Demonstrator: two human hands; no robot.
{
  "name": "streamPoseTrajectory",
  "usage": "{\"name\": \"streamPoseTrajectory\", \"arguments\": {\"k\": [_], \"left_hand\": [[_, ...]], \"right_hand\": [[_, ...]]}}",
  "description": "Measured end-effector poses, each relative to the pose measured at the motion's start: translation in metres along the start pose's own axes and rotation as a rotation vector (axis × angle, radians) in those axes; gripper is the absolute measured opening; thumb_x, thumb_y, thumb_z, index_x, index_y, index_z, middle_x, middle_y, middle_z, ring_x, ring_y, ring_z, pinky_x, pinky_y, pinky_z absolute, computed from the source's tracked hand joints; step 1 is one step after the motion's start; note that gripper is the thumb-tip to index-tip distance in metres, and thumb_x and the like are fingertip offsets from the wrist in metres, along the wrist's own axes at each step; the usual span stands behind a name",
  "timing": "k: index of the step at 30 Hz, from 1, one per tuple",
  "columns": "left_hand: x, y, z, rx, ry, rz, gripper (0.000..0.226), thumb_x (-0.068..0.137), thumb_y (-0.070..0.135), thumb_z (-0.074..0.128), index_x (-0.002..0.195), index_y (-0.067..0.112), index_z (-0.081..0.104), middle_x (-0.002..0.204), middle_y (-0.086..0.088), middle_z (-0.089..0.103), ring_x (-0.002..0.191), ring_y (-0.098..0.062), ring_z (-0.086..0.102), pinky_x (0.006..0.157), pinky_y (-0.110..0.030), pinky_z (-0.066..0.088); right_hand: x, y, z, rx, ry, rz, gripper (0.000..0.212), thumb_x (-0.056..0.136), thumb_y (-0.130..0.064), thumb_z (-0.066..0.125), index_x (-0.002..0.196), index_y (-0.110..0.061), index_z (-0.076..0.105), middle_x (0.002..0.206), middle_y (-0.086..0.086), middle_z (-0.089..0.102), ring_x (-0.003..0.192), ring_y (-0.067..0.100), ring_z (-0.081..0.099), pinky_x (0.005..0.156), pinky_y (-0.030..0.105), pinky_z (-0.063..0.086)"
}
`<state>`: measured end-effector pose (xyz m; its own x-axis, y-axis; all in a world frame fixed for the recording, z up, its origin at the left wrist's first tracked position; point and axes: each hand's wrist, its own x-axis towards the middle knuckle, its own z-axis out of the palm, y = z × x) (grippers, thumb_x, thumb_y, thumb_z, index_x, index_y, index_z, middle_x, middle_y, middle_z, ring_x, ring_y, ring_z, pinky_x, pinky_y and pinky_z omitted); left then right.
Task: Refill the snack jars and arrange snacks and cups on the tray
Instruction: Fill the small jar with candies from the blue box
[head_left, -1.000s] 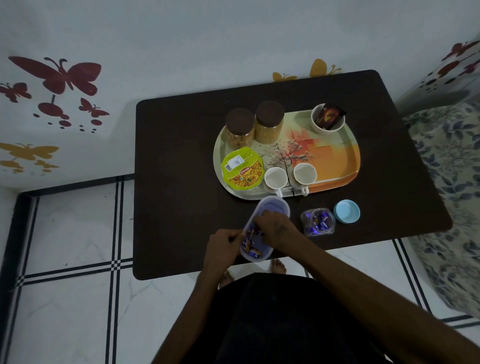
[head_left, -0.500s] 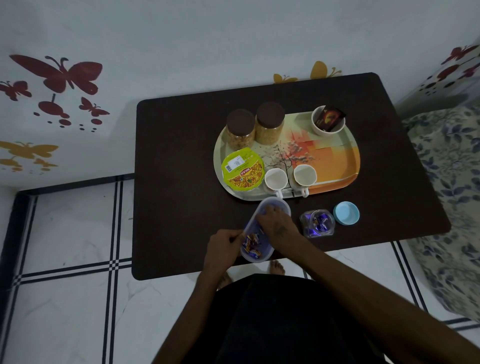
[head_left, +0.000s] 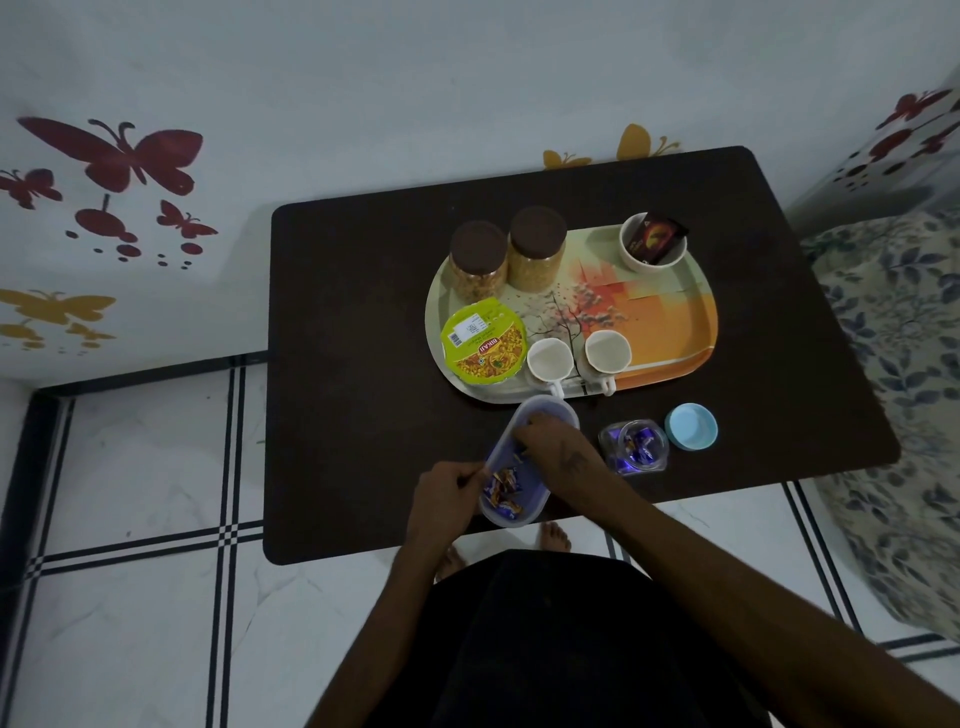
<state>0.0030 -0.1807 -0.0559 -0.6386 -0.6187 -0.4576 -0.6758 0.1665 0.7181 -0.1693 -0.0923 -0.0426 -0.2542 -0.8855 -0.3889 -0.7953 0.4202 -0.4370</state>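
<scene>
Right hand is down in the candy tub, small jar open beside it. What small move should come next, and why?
Probably lift the right hand with some candies out of the oval tub and carry them to the open small jar. Its blue lid lies off beside it, it holds only a few candies, and the left hand steadies the tub.

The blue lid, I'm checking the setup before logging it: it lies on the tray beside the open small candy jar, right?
Not quite. The head view shows the blue lid lying on the dark table, off the tray, beside the open small candy jar.
</scene>
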Motion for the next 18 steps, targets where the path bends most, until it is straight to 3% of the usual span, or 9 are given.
{"name": "streamPoseTrajectory", "arguments": {"k": [3, 7, 10, 14, 18], "left_hand": [[0.0, 0.0, 0.0, 0.02, 0.001, 0.003, 0.024, 0.097, 0.032, 0.06, 0.113, 0.024, 0.077, 0.089, 0.0, 0.077, 0.084, -0.006, 0.07, 0.076, -0.032, 0.055], [-0.001, 0.0, -0.001, -0.001, -0.008, -0.007, 0.023, 0.098, 0.031, 0.059, 0.109, 0.023, 0.078, 0.089, 0.003, 0.077, 0.083, -0.003, 0.07, 0.08, -0.036, 0.057], [-0.001, 0.001, 0.0, -0.019, -0.005, -0.027, 0.023, 0.097, 0.03, 0.059, 0.11, 0.024, 0.077, 0.089, 0.006, 0.077, 0.083, -0.002, 0.07, 0.08, -0.036, 0.057], [0.0, -0.004, 0.002, -0.042, -0.01, -0.033, 0.022, 0.096, 0.032, 0.061, 0.106, 0.022, 0.078, 0.084, 0.005, 0.076, 0.081, -0.006, 0.072, 0.079, -0.041, 0.058], [0.0, -0.001, 0.001, -0.02, -0.003, -0.027, 0.022, 0.097, 0.031, 0.061, 0.104, 0.02, 0.079, 0.084, 0.002, 0.076, 0.081, -0.006, 0.071, 0.079, -0.04, 0.057]], "right_hand": [[-0.016, -0.004, -0.017, 0.278, 0.286, 0.029, 0.022, 0.082, -0.004, 0.069, 0.103, -0.007, 0.073, 0.106, 0.014, 0.07, 0.101, 0.031, 0.063, 0.091, 0.036, 0.046], [-0.048, -0.001, -0.051, 0.544, 0.456, 0.191, 0.022, 0.081, -0.008, 0.074, 0.088, -0.029, 0.074, 0.092, -0.011, 0.072, 0.09, 0.004, 0.064, 0.081, 0.018, 0.049], [-0.071, 0.016, -0.065, 0.698, 0.541, 0.316, 0.023, 0.081, -0.008, 0.076, 0.092, -0.028, 0.071, 0.088, -0.015, 0.071, 0.088, 0.002, 0.065, 0.074, 0.019, 0.051], [-0.087, 0.046, -0.066, 0.735, 0.601, 0.44, 0.027, 0.081, -0.001, 0.073, 0.104, -0.016, 0.071, 0.095, -0.008, 0.071, 0.093, 0.007, 0.064, 0.08, 0.025, 0.053], [-0.091, 0.06, -0.055, 0.77, 0.57, 0.507, 0.027, 0.081, 0.002, 0.072, 0.101, -0.015, 0.069, 0.096, -0.01, 0.068, 0.096, 0.009, 0.063, 0.082, 0.031, 0.055]]}}
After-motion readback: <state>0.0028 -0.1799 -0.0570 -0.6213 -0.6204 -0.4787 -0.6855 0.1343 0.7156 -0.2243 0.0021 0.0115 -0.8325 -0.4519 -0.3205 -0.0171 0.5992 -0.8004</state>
